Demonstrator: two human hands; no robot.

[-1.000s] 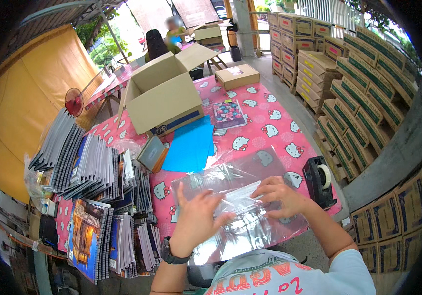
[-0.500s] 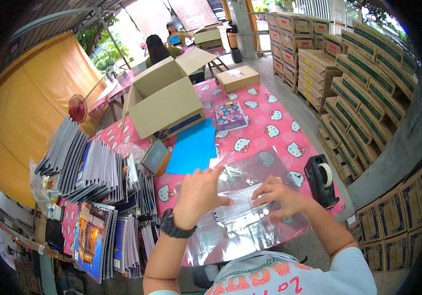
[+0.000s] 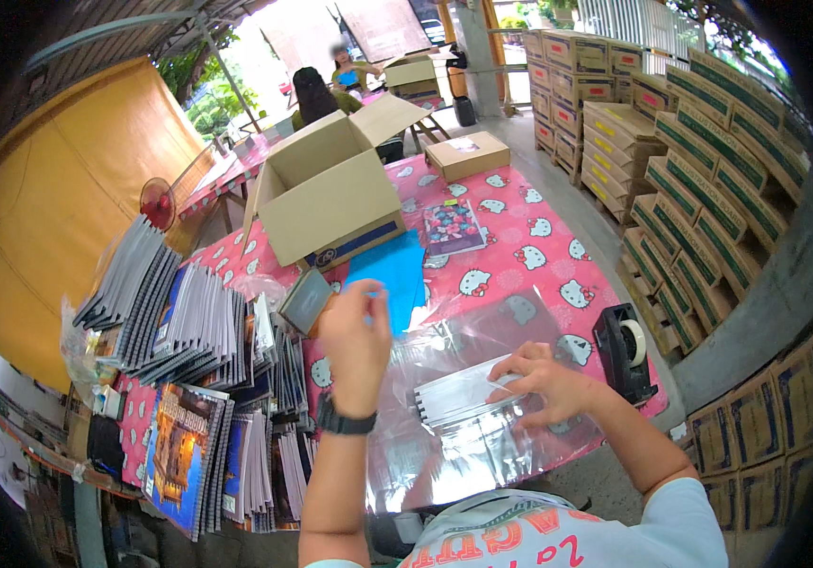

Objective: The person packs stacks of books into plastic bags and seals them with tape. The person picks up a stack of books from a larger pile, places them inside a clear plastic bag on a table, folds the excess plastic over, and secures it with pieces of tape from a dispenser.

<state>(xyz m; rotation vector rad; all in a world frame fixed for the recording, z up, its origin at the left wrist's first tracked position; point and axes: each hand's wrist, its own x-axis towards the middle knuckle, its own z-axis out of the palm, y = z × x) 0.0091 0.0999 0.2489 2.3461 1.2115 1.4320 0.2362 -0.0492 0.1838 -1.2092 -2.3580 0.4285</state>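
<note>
A white spiral-bound pad (image 3: 454,394) lies on clear plastic sheets (image 3: 463,464) at the near part of the table. My right hand (image 3: 544,386) rests over the pad's right end, its fingers spread and curved, holding nothing. My left hand (image 3: 357,331) is raised to the left of the pad, near the bright blue sheets (image 3: 389,270). Motion smears its fingers, so their pose is unclear. A small grey and orange box (image 3: 310,301) stands just beyond that hand.
Stacks of spiral notebooks (image 3: 203,317) crowd the left side. An open carton (image 3: 335,208), a patterned notebook (image 3: 454,227) and a flat brown box (image 3: 468,156) stand farther back. A black tape dispenser (image 3: 624,355) sits at the right edge. Two people are at a far table.
My left hand has lifted off the pad and moved left and away from me, uncovering the pad's spiral edge. My right hand stays on the pad.
</note>
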